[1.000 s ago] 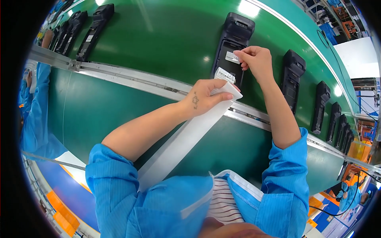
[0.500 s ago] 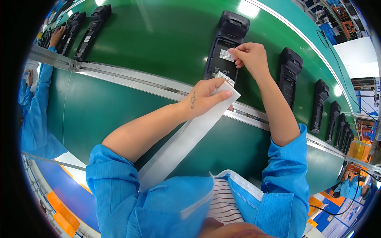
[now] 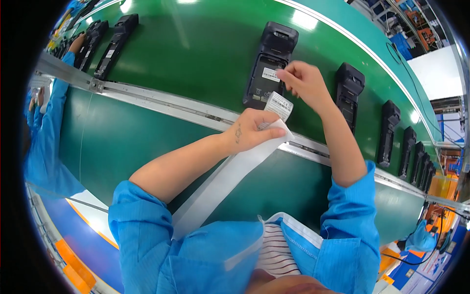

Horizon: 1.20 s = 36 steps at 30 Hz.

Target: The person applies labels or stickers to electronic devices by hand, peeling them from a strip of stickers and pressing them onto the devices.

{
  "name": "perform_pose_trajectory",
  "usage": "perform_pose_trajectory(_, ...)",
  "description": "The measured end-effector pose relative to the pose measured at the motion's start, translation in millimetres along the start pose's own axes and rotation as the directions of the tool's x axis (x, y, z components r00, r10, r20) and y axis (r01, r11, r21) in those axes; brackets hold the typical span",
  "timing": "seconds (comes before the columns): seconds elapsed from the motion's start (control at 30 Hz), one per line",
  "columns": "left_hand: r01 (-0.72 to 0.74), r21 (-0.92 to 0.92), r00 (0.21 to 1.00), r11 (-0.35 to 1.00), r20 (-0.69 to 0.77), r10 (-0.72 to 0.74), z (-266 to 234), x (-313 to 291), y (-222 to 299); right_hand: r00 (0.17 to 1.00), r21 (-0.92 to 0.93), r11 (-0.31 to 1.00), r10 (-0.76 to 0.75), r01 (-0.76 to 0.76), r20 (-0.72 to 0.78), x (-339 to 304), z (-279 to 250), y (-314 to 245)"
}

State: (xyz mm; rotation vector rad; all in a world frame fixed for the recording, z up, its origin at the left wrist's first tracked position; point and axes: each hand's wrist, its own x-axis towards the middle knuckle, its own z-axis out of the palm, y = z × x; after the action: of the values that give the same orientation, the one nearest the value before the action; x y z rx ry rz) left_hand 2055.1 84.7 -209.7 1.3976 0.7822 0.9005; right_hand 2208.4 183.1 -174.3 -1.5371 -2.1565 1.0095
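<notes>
Now the device has been shifted leftward on the green belt, its label more fully exposed than half a second ago.
At left, the white strip is clamped between thumb and fingers of the left hand; its printed end, before the device's near end, is shown more fully. At the label's right edge, the right hand is blurred; whether its fingertips are pressed together cannot be told.

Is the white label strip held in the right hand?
No, the left hand grips the strip, while the right hand is by the dark device.
</notes>
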Motion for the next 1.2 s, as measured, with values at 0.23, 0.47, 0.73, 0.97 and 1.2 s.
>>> perform_pose_trajectory(0.23,0.001,0.131,0.997,0.991,0.075,-0.011,9,1,-1,0.995,0.634,0.772,-0.086,0.033,0.054,-59,3,7)
perform_pose_trajectory(0.47,-0.223,0.034,0.975,0.974,0.019,0.222,15,10,-7,0.988,0.598,0.802,-0.108,0.019,0.114,-65,-5,15)
perform_pose_trajectory(0.73,0.029,0.013,0.993,1.000,0.116,-0.030,18,10,-4,0.953,0.434,0.875,-0.284,0.214,0.102,-70,2,23)
perform_pose_trajectory(0.97,0.150,-0.011,0.988,0.989,-0.030,-0.150,29,11,4,1.000,0.799,0.601,0.019,0.005,-0.021,-85,13,32)
perform_pose_trajectory(1.2,0.319,-0.151,0.947,0.936,0.079,-0.310,48,10,13,0.927,0.683,0.697,0.071,0.218,-0.369,-92,17,35)
